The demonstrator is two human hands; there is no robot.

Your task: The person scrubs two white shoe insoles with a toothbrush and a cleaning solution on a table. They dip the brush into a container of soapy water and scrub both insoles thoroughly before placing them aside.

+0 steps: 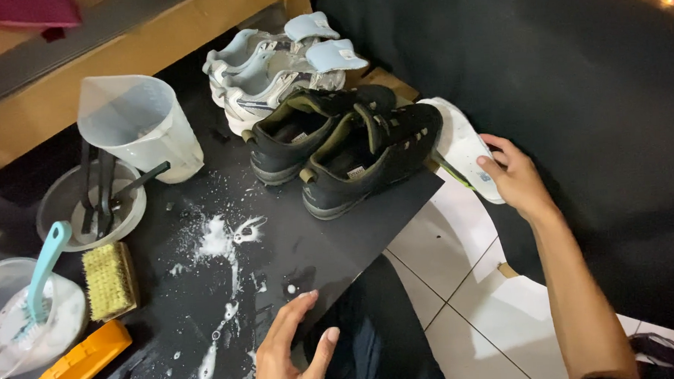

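Head view, looking down on a black tabletop (370, 226) streaked with white foam (220, 242). Right hand (515, 176) out past the tabletop edge, grip pinching a white insole (461, 144) at its near end, just beside the pair of black shoes (350, 146). Left hand (288, 353) resting at the near edge, fingers spread, holding nothing. Behind the black pair, grey-and-white sneakers (273, 74). To the left, a clear measuring jug (137, 123), a bowl of dark brushes (92, 202), a bristle scrub brush (109, 280), a teal-handled brush (45, 266) in a soapy tub, an orange brush (73, 366). Best handled by the insole edge, kept flat, clear of the foam.
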